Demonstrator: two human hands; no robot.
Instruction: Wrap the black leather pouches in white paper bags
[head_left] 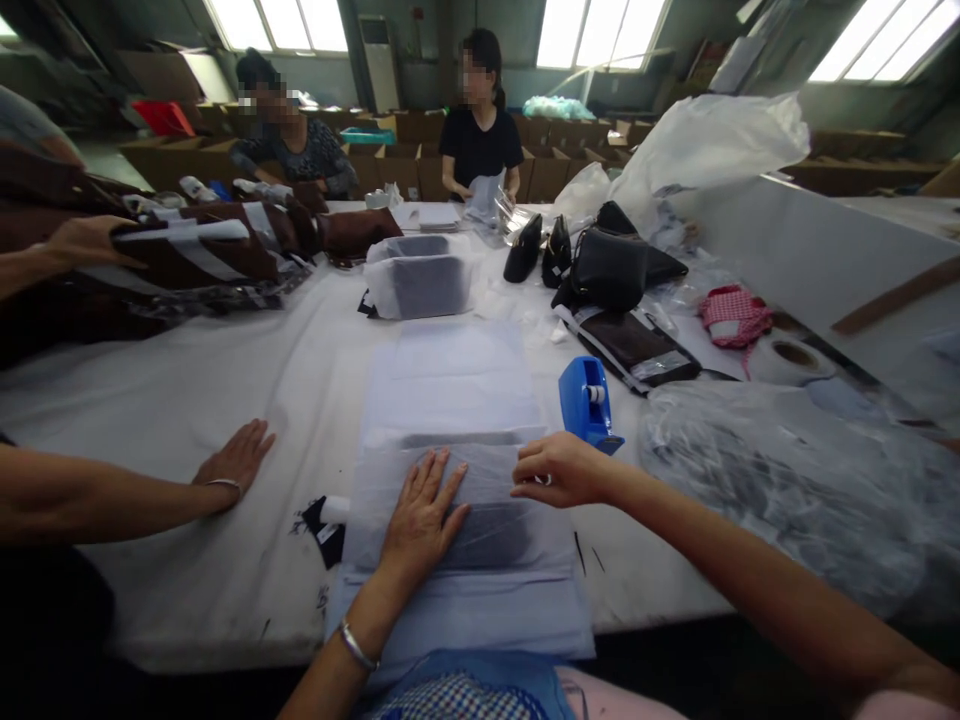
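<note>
A dark item wrapped in white tissue paper (480, 520) lies on a long sheet of the same paper (450, 380) in front of me. My left hand (424, 510) rests flat on the wrapped item, fingers stretched out, open. My right hand (559, 470) hovers at the right edge of the wrap with its fingers curled in a pinch; what they hold is too small to make out. A blue tape dispenser (589, 400) stands just behind my right hand.
A co-worker's hand (236, 460) lies flat on the white table (225, 380) to my left. Another wrapped item (420, 280), black bags (607, 265), brown bags (225, 250), plastic bags (787, 480) and a tape roll (791, 358) lie around. Two people work at the far end.
</note>
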